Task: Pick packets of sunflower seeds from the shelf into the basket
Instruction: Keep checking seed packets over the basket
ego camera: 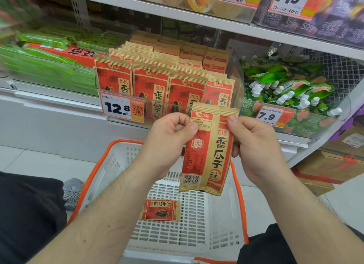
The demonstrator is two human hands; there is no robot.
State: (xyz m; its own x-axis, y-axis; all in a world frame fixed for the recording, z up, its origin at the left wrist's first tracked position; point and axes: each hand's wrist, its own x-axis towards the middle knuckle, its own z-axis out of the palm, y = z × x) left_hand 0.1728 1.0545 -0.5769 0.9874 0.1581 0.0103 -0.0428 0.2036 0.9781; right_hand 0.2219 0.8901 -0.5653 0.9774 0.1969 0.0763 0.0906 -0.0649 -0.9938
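- My left hand (169,137) and my right hand (254,143) hold one packet of sunflower seeds (206,151) between them, upright, above the basket (222,214) and in front of the shelf (59,98).
- The fingers of my left hand are curled, the thumb pinching the packet's left edge near the top.
- The fingers of my right hand are curled as well, the thumb laid on the packet's upper right edge and the rest wrapped behind it.
- The held packet shows its back to me: a barcode at the bottom left, a printed date code near the top, large characters down the tan strip on the right.
- A second packet (160,209) lies flat on the slotted floor of the basket, toward its left side, turned sideways.
- The basket is white with an orange rim and handles, and stands on the pale floor below my forearms.
- The rest of the packets (151,82) stand upright in rows in a clear bin at the front edge of the shelf, just behind the held packet.
- A price tag (122,107) reading 12.8 is clipped to the bin's front left corner.
- To the left of the bin lie green packs (45,53), blurred; to the right is a bin of green pouches with white caps (285,88), carrying a tag that reads 7.9.
- A grey shoe (72,189) shows on the floor left of the basket.
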